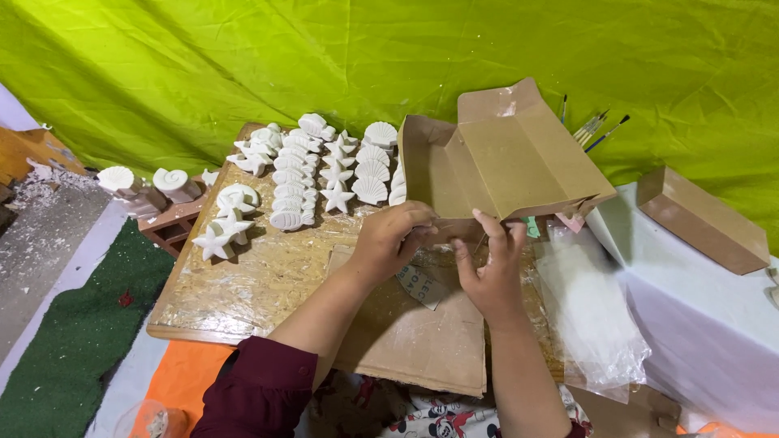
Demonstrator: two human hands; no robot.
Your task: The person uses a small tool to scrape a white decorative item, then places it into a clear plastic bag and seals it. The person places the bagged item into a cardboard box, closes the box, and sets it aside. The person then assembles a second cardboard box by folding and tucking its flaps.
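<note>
My left hand and my right hand both grip the lower edge of a brown cardboard box that is partly folded, its flaps standing open. The box is held just above a wooden board. More flat brown cardboard sheets lie on the board under my wrists. Behind the left hand, several white plaster shapes, starfish and shells, lie in rows on the board.
A closed brown box rests on a white surface at the right. Clear plastic bags lie by my right hand. Paintbrushes stick up behind the box. Two plaster shells sit at left. Green cloth hangs behind.
</note>
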